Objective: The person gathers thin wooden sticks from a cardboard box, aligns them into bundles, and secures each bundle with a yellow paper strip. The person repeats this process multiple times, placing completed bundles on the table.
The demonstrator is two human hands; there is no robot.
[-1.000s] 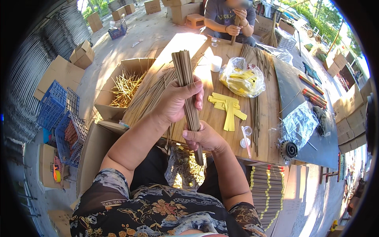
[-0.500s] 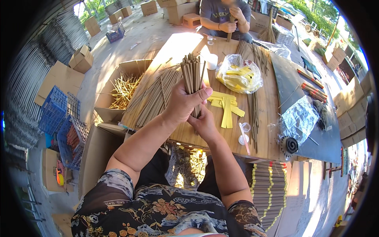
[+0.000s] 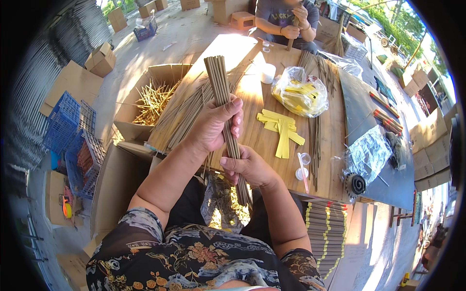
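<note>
A bundle of thin brown incense sticks slants across my lap at the table's near edge, its even top end leaning up to the left. My left hand wraps round its middle, thumb across the front. Lower down, my right hand grips the same bundle near its bottom end, which points toward my lap. Beyond my left hand, loose incense sticks lie spread on the wooden table. To the right of the hands rests a small pile of yellow paper strips.
A clear plastic bag of yellow strips and a white cup stand farther back. A cardboard box of sticks adjoins the table's left side. Finished banded bundles lie at lower right. Across the table, a co-worker holds a bundle.
The bundle has tipped from near upright to a slant, showing its full length. My right hand has moved down it, and my left hand has shifted slightly left and down.
</note>
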